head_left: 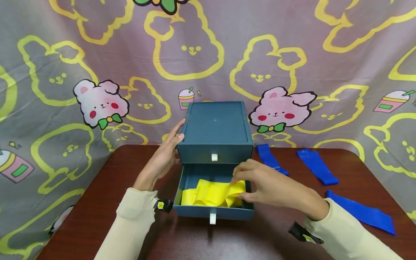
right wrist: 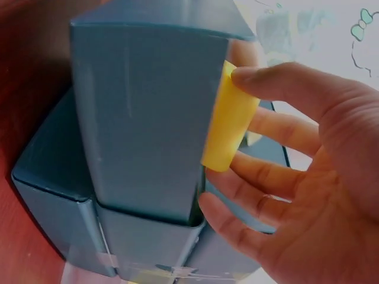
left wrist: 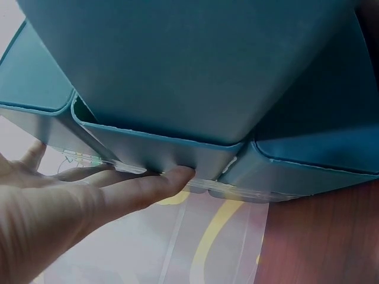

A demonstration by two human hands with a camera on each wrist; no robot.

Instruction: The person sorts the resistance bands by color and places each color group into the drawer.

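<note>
A small blue-grey drawer unit [head_left: 216, 124] stands on the table, its lower drawer [head_left: 212, 212] pulled out toward me. Inside that drawer lies a loosely folded yellow resistance band [head_left: 211, 193]. My left hand [head_left: 159, 159] rests against the unit's left side, and in the left wrist view its fingers [left wrist: 177, 177] lie fairly straight along the wall. Over the drawer's right side, my right hand [head_left: 268, 184] pinches part of the yellow band between thumb and fingers. The right wrist view shows the thumb [right wrist: 246, 77] on a fold of the band that stands above the drawer wall.
Three flat blue resistance bands lie on the brown table [head_left: 94, 206] to the right: one beside the unit [head_left: 271, 160], another farther right [head_left: 317, 167], and the third nearer my right sleeve [head_left: 364, 213]. A patterned cloth [head_left: 201, 43] hangs close behind the unit.
</note>
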